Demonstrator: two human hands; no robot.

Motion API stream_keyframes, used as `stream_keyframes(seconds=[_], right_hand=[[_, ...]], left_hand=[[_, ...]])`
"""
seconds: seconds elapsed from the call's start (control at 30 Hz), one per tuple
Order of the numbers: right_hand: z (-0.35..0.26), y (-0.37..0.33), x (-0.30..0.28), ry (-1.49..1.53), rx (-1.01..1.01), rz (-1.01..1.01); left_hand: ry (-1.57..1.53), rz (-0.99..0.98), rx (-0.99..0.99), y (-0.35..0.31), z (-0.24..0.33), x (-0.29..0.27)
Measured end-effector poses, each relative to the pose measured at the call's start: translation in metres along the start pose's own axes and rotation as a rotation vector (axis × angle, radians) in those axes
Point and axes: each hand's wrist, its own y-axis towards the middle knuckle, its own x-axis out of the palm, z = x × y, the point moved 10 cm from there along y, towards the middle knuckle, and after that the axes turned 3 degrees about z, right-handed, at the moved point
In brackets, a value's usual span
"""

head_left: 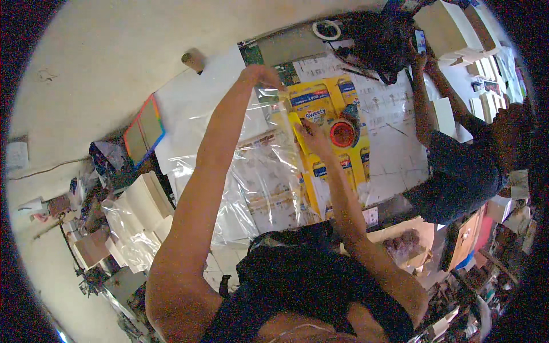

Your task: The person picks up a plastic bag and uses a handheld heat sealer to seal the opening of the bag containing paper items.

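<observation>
A clear plastic sheet [269,166] lies wrinkled and shiny over the left part of the table and reaches the edge of a yellow printed board [311,94]. My left hand [260,76] is at the sheet's far edge, its fingers bent down and closed on the plastic. Over the yellow board, my right hand [313,139] is closed round a slim, bright yellow object [297,128] whose kind I cannot make out. Just right of that hand, a roll of tape [343,134] with a red-orange core rests on the board.
A white tape ring [326,30] and a dark bag [377,43] are at the table's far side. On the right, another person [463,166] holds a phone [420,41] near stacked white boxes [449,28]. Plastic-covered cartons [140,214] stand at left; a brown cup-like thing [193,59] is beyond the table.
</observation>
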Motion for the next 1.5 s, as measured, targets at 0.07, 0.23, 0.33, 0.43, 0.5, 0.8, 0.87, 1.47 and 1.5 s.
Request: stream_keyframes(seconds=[0.07,0.23,0.33,0.43,0.5,0.8,0.87,1.47,1.5], right_hand=[[-0.041,0.011,0.020,-0.107,-0.191,0.052],[0.010,0.015,-0.023,-0.281,-0.093,0.239],[0.011,0.021,-0.020,-0.330,-0.060,0.177],[0.025,0.026,-0.023,-0.323,-0.192,0.225],[0.018,0.024,-0.024,-0.350,-0.315,0.322],[-0.003,0.037,-0.038,-0.286,-0.431,0.609],[-0.005,0.050,-0.040,-0.254,-0.370,0.570],[-0.035,-0.054,-0.023,0.124,-0.219,0.397],[-0.020,-0.083,-0.012,0.142,-0.187,0.407]], left_hand=[[-0.658,0.485,0.174,0.010,-0.074,-0.022],[-0.173,1.618,0.059,-0.110,0.031,-0.010],[-0.322,1.256,-0.094,-0.137,0.064,0.092],[-0.301,0.927,-0.219,-0.151,0.100,0.182],[-0.340,0.826,-0.225,-0.154,0.106,0.212],[-0.142,0.741,-0.316,-0.116,0.088,0.268],[-0.177,0.795,-0.281,-0.119,0.089,0.269],[-0.375,1.610,-0.511,-0.360,-0.015,0.267],[-0.386,1.626,-0.666,-0.389,-0.037,0.285]])
